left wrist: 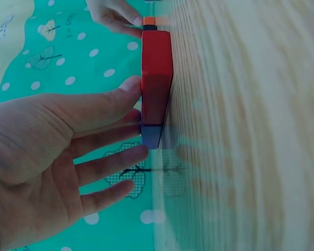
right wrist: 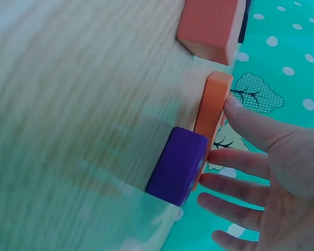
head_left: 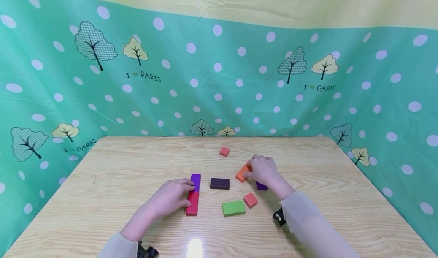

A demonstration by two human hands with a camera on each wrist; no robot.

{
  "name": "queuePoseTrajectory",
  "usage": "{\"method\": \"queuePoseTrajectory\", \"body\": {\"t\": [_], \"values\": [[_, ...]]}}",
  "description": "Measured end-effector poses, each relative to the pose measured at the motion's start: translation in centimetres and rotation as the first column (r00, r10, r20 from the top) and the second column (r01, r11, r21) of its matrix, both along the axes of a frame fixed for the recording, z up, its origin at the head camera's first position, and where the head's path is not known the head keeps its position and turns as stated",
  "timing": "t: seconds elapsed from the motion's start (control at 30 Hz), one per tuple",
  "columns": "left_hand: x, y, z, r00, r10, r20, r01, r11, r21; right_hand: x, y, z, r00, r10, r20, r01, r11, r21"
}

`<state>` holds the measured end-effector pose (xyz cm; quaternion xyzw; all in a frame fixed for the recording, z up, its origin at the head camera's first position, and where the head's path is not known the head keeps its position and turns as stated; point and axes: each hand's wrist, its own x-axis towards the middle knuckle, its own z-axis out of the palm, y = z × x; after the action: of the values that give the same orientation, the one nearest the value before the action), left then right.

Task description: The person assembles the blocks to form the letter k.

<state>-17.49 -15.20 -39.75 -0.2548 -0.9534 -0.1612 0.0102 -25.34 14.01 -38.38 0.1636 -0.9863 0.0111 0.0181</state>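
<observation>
My left hand (head_left: 171, 197) lies over a purple block (head_left: 195, 180) and a red block (head_left: 192, 204), which sit end to end in a line. In the left wrist view its thumb touches the red block (left wrist: 157, 78) and its other fingers reach out fairly straight at the purple block (left wrist: 151, 137). My right hand (head_left: 265, 170) is at an orange block (head_left: 242, 173), thumb tip on its upper face, fingers loosely extended in the right wrist view. A dark purple block (right wrist: 178, 164) lies beside the orange one, partly under that hand in the head view.
Between the hands lie a black block (head_left: 220, 184), a green block (head_left: 234, 208) and a small red-orange block (head_left: 250, 200). Another small red-orange block (head_left: 224, 151) sits farther back. A patterned teal curtain (head_left: 219, 79) hangs around the wooden table (head_left: 137, 163).
</observation>
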Motion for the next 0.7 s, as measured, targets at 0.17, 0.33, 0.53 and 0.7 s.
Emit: {"method": "queuePoseTrajectory", "body": {"t": [0.17, 0.33, 0.53, 0.7], "values": [[0.06, 0.03, 0.09, 1.0, 0.001, 0.005, -0.001, 1.0, 0.002, -0.09, -0.25, 0.13, 1.0, 0.011, -0.029, -0.011, 1.0, 0.005], [0.07, 0.1, 0.2, 1.0, -0.006, 0.001, 0.006, 1.0, 0.001, -0.2, -0.46, 0.01, 0.999, 0.011, -0.04, -0.011, 1.0, 0.013], [0.11, 0.12, 0.23, 1.0, -0.013, -0.002, 0.013, 1.0, 0.003, -0.41, -0.79, -0.33, 0.998, -0.001, -0.056, 0.002, 1.0, 0.017], [0.13, 0.17, 0.11, 1.0, -0.001, 0.005, 0.001, 1.0, 0.0, -0.54, -1.03, -0.44, 0.998, -0.009, -0.069, 0.011, 1.0, 0.024]]}}
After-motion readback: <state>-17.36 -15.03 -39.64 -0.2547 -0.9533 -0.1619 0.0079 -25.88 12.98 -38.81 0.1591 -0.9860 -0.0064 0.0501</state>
